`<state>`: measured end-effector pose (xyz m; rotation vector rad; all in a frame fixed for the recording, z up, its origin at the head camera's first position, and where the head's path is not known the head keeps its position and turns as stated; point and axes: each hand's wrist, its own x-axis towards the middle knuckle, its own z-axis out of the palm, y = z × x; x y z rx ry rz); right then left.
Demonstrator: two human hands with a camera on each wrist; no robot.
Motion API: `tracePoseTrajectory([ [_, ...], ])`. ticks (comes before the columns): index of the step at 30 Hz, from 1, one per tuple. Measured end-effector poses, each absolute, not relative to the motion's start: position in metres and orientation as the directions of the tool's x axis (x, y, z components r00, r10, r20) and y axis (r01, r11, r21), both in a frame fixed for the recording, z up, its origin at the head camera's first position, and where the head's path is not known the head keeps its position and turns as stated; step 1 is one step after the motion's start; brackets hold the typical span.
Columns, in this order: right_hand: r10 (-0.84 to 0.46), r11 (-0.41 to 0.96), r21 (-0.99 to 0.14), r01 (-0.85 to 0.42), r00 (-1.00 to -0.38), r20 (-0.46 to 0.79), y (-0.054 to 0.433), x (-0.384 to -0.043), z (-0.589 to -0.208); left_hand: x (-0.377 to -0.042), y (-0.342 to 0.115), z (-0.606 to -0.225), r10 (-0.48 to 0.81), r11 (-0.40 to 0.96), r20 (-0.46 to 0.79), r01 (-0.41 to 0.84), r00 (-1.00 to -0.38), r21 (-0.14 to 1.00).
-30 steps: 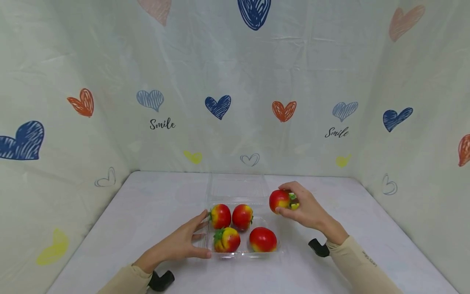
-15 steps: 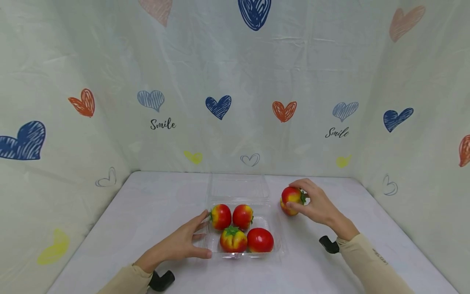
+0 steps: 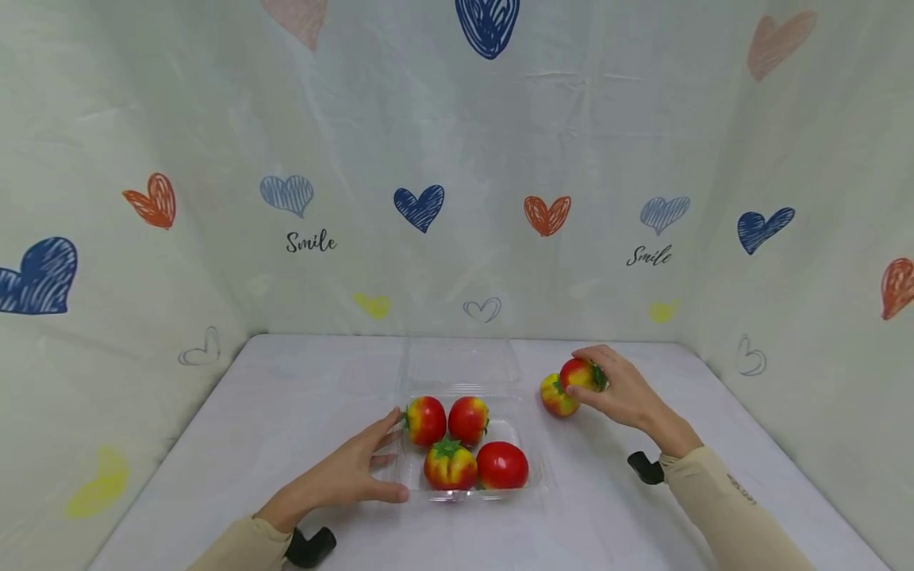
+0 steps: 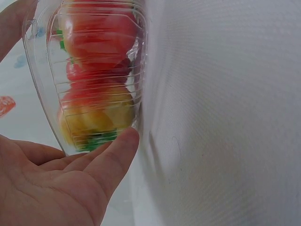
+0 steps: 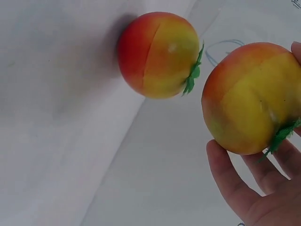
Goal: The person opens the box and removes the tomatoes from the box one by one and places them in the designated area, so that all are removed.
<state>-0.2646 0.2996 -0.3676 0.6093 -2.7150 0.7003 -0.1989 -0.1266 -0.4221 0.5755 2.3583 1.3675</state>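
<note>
My right hand [image 3: 624,392] holds a red and yellow artificial tomato [image 3: 580,373] with green leaves, thumb and fingers on either side of it. A second red-yellow tomato [image 3: 558,396] sits on the table just left of the held tomato; in the right wrist view this other tomato [image 5: 157,55] is apart from it. My left hand [image 3: 346,472] lies against the left side of a clear plastic clamshell box [image 3: 517,404], fingers and thumb spread. In the left wrist view, the thumb [image 4: 120,153] is at a box corner. Several tomatoes [image 3: 450,466] lie inside the box.
The clear lid [image 3: 460,361] stands open at the back of the box. A white cloth covers the table [image 3: 314,373]. A pale curtain [image 3: 485,143] printed with hearts surrounds the table at the back and sides.
The right hand has moved right with its tomato, and the other tomato on the table has come into fuller view. In the box, the front two tomatoes have rolled together. The left hand stays put.
</note>
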Motion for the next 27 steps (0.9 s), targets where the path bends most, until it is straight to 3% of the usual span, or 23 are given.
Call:
tracePoseTrajectory([
  [5,-0.284,0.816,-0.420,-0.397,-0.909,0.306,0.308,-0.268,-0.371,-0.199,-0.126,-0.422,0.506,0.452,-0.101,0.164,-0.857,0.877],
  [27,-0.262,0.841,-0.428,-0.331,-0.941,0.212,0.344,-0.292,-0.398,-0.197,-0.126,-0.419,0.502,0.458,-0.102,0.164,-0.859,0.874],
])
